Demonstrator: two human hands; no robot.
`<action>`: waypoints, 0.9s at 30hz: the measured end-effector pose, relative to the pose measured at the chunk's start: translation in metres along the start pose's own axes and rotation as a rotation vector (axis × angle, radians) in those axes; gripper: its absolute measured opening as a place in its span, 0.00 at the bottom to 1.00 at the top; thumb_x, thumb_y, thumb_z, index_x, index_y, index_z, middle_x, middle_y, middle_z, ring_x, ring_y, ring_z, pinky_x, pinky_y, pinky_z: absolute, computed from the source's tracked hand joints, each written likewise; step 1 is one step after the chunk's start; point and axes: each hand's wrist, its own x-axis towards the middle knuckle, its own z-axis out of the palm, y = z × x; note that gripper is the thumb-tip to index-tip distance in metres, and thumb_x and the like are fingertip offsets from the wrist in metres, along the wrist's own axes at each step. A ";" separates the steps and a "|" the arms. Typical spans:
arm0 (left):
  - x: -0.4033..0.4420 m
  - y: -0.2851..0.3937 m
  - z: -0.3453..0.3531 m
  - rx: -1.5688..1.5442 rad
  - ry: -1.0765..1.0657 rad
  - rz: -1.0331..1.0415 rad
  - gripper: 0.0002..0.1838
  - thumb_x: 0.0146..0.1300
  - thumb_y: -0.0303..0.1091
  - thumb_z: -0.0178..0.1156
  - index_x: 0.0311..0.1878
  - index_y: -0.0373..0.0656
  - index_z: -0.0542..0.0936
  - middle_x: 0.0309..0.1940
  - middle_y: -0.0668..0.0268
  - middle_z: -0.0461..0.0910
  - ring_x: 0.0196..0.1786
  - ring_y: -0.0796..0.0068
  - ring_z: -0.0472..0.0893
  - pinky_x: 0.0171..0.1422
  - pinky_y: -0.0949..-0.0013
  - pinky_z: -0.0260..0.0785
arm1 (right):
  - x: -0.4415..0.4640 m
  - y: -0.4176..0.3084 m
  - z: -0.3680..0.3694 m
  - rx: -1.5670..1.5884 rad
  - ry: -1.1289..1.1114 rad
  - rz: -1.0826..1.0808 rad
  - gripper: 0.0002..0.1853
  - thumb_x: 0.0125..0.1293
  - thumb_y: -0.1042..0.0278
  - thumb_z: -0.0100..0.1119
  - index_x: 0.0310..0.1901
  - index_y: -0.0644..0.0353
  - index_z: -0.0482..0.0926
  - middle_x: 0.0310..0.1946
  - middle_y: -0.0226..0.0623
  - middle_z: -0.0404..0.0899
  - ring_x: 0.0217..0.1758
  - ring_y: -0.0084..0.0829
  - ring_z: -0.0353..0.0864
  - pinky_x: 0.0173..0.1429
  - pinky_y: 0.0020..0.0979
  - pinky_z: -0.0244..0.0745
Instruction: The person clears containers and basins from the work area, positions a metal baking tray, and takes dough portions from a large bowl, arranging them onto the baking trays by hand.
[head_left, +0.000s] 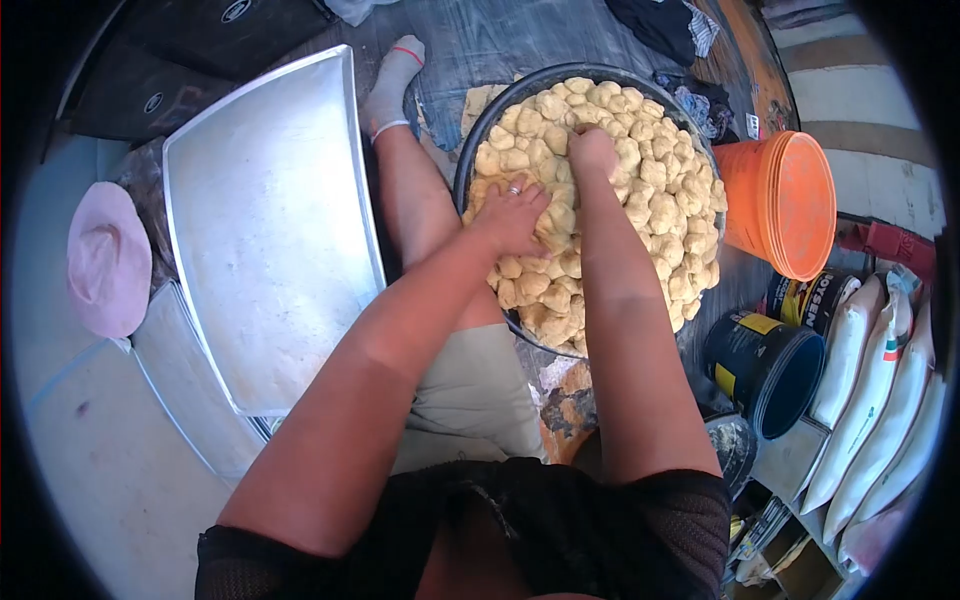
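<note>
Many yellowish dough lumps (665, 210) fill a wide round black tub (465, 165) in front of me. My left hand (515, 215), with a ring on one finger, lies on the dough at the tub's left side, its fingers spread. Farther in, near the upper middle of the tub, my right hand (592, 155) is closed and pressed against the lumps. Its fingertips are hidden, so what it grips cannot be made out.
A metal tray (275, 235) stands left of my leg, beside a pink hat (108, 260). Right of the tub are an orange bucket (800, 205), a dark bucket (760, 370) and white sacks (865, 390). Dark cloths (660, 30) lie beyond.
</note>
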 end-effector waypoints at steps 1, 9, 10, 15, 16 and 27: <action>0.000 -0.001 0.001 -0.001 0.012 0.002 0.57 0.45 0.66 0.70 0.74 0.44 0.61 0.75 0.59 0.58 0.79 0.51 0.50 0.71 0.37 0.52 | -0.002 -0.005 -0.003 -0.036 -0.001 0.005 0.15 0.64 0.53 0.57 0.45 0.47 0.87 0.44 0.42 0.87 0.50 0.41 0.85 0.55 0.40 0.75; -0.001 -0.002 -0.004 -0.040 0.011 0.012 0.56 0.45 0.63 0.71 0.73 0.44 0.62 0.72 0.59 0.62 0.78 0.50 0.51 0.70 0.38 0.53 | 0.011 0.022 0.016 0.786 0.021 -0.029 0.12 0.56 0.61 0.71 0.35 0.61 0.85 0.26 0.34 0.85 0.27 0.27 0.81 0.35 0.30 0.75; -0.001 -0.001 -0.007 -0.038 0.009 0.008 0.55 0.45 0.63 0.71 0.73 0.44 0.62 0.72 0.59 0.62 0.78 0.50 0.52 0.70 0.38 0.53 | 0.004 0.008 0.005 0.793 0.038 -0.105 0.11 0.56 0.62 0.71 0.34 0.62 0.85 0.26 0.33 0.84 0.27 0.25 0.80 0.35 0.29 0.75; -0.003 -0.002 0.000 -0.006 0.048 0.007 0.54 0.46 0.62 0.71 0.72 0.43 0.63 0.72 0.58 0.62 0.78 0.48 0.53 0.71 0.41 0.53 | 0.010 -0.079 -0.014 0.799 0.137 -0.599 0.09 0.55 0.66 0.71 0.34 0.63 0.84 0.27 0.36 0.84 0.28 0.30 0.82 0.38 0.31 0.76; -0.003 -0.003 0.000 -0.017 0.040 0.010 0.54 0.46 0.62 0.71 0.72 0.43 0.63 0.73 0.58 0.62 0.78 0.48 0.53 0.71 0.41 0.53 | 0.029 -0.091 0.001 0.758 0.222 -0.742 0.09 0.55 0.66 0.71 0.34 0.62 0.84 0.27 0.38 0.84 0.29 0.33 0.83 0.39 0.32 0.77; -0.006 -0.006 0.001 -0.044 0.090 0.016 0.53 0.46 0.60 0.72 0.73 0.43 0.63 0.75 0.55 0.57 0.77 0.50 0.55 0.74 0.44 0.51 | 0.016 -0.026 -0.037 0.633 -0.130 -0.444 0.11 0.60 0.69 0.67 0.44 0.60 0.82 0.31 0.33 0.80 0.30 0.24 0.75 0.35 0.29 0.71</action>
